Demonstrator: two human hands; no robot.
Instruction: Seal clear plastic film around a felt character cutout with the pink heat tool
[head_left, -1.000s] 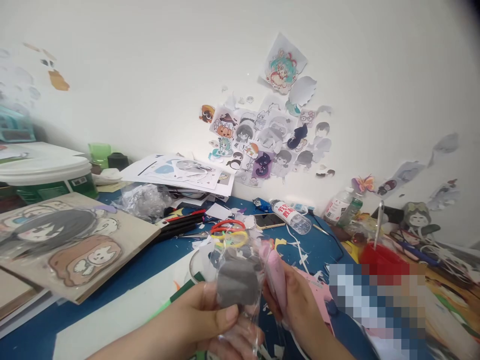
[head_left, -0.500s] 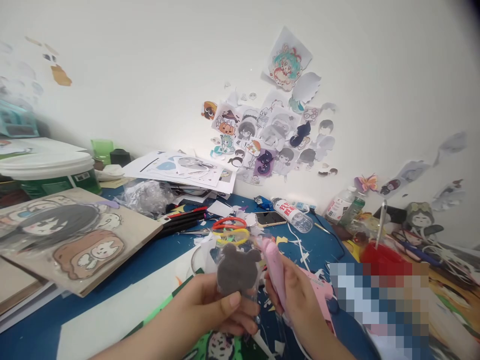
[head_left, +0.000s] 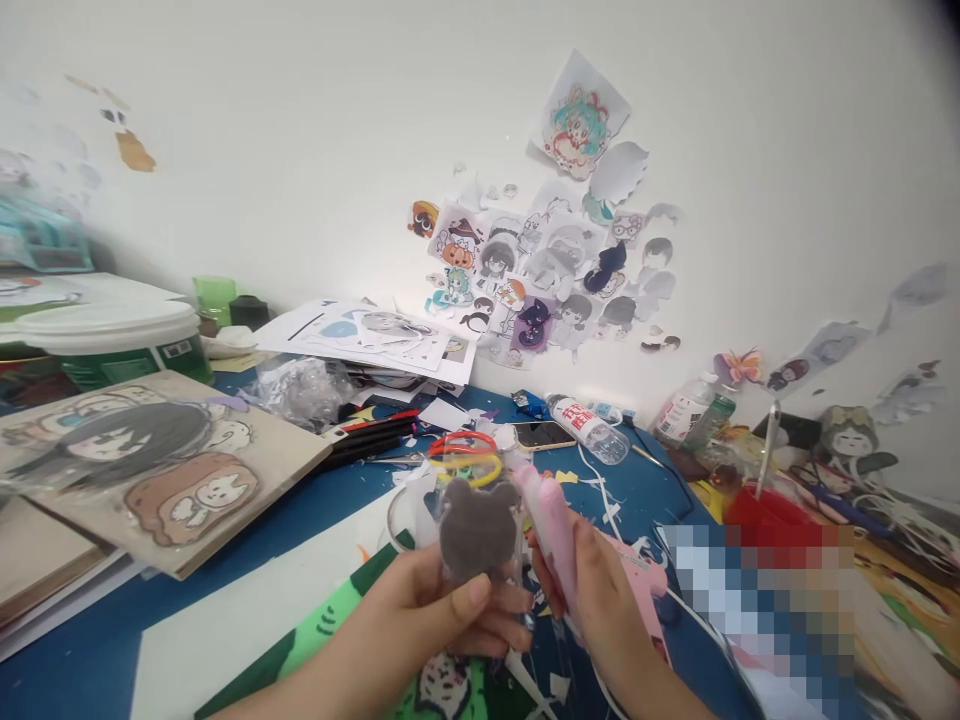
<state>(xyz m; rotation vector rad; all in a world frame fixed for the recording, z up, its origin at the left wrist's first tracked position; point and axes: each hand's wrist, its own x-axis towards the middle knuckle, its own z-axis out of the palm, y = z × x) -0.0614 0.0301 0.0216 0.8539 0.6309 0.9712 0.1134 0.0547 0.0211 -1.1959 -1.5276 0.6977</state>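
Note:
My left hand (head_left: 457, 610) pinches a dark grey, bear-head-shaped cutout (head_left: 480, 528) in a clear plastic sleeve, thumb in front and fingers behind. The sleeve stands upright, its edges showing around the cutout. Wrapped in my right hand (head_left: 600, 580) is a pink two-armed tool (head_left: 553, 520) that looks like a mini hair straightener. Its arms point up and away from me, close beside the sleeve's right edge. I cannot tell whether they touch the plastic. Below my hands lies a green sheet (head_left: 322, 630) with a cartoon drawing.
Beyond my hands are red and yellow rings (head_left: 465, 455), a phone (head_left: 544, 435) and a plastic bottle (head_left: 589, 430). Black pens (head_left: 367, 440) and a drawing-covered box (head_left: 172, 470) lie left. Paper scraps litter the blue table. A red cup (head_left: 765, 515) stands right, near a blurred-out patch.
The view has shifted slightly, so the surroundings sit a little further right. The pink tool has turned a little, and both its arms show more plainly. Both hands keep their holds.

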